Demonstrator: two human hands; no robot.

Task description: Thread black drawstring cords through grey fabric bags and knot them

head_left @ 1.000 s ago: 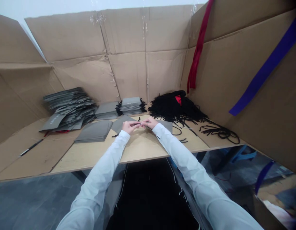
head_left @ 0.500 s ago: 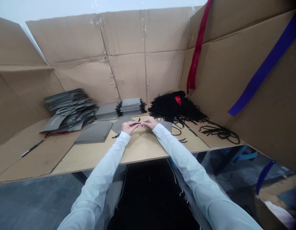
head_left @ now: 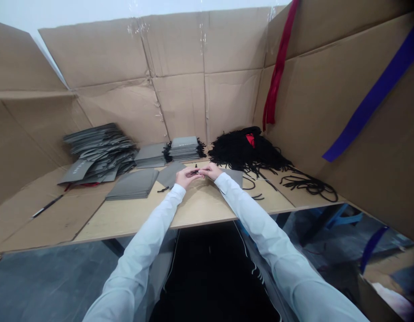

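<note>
"What are you gripping right now?"

"My left hand (head_left: pixel 186 178) is pinching a short black cord (head_left: pixel 194 171) in a narrow grip, and my right hand (head_left: pixel 212 171) is closing in just beside it. I can't tell whether my right fingers are holding the cord too."

"What's lying right around your grip?"

"A plywood tabletop (head_left: pixel 200 203) is stretching out below my hands. A grey paper bag (head_left: pixel 169 174) is lying flat under my left hand, and a second grey bag (head_left: pixel 234 175) is poking out past my right. A loose cord piece (head_left: pixel 162 189) is resting just beside my left wrist."

"And further out?"

"A stack of flat bags (head_left: pixel 133 184) is sitting left of my grip, with a bigger bag heap (head_left: pixel 99 150) sprawling beyond it. Ahead, a corded bag stack (head_left: pixel 183 149) is standing, and a heap of black cords (head_left: pixel 243 150) is spreading to its right. Cardboard walls (head_left: pixel 180 76) are rising behind everything."
</note>
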